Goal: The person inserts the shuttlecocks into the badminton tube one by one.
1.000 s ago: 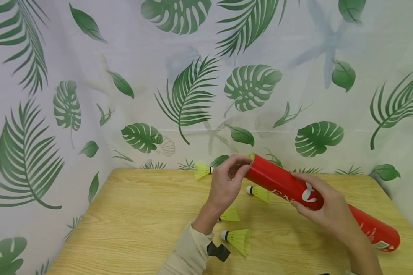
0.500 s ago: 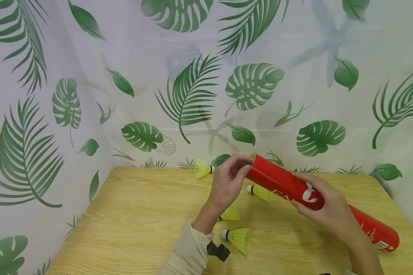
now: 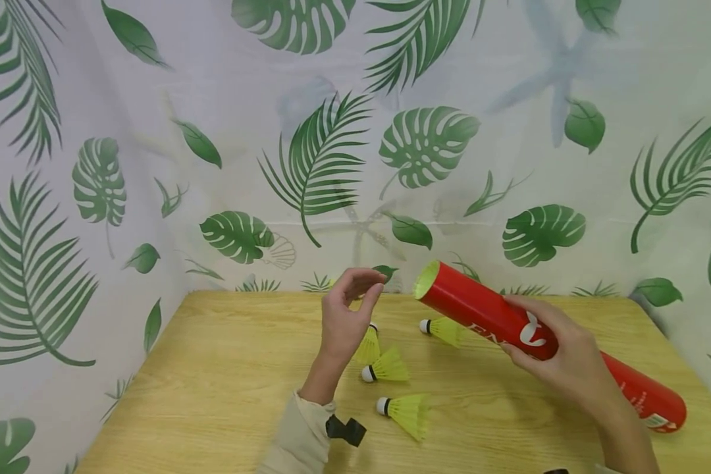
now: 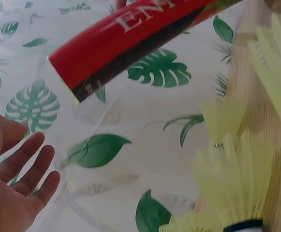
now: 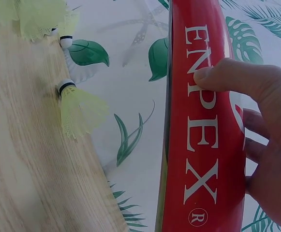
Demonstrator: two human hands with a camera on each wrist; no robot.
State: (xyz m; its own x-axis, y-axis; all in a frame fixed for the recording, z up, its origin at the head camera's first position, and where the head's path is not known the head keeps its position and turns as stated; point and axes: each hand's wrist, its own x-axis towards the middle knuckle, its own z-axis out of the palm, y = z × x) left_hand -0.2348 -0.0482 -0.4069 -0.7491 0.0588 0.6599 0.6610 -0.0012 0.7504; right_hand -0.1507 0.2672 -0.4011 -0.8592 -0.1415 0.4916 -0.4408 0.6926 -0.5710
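My right hand grips a long red tube, tilted with its open end up and to the left. Lettering on the tube shows in the right wrist view, with the thumb lying across it. The middle of the tube is hidden by the hand. Left of the open end is my left hand, holding nothing, its fingers loosely bent and apart from the tube. Several yellow shuttlecocks lie below and around it: one shuttlecock in front, another shuttlecock behind that, and a shuttlecock below the tube's open end.
Everything lies on a wooden table. A leaf-patterned white cloth rises behind the table's back edge and along the sides. Another shuttlecock is partly covered by the left wrist.
My left hand has moved left, away from the tube's open end, where its fingertips were. The opening now shows fully. The right hand and tube stay almost where they were.
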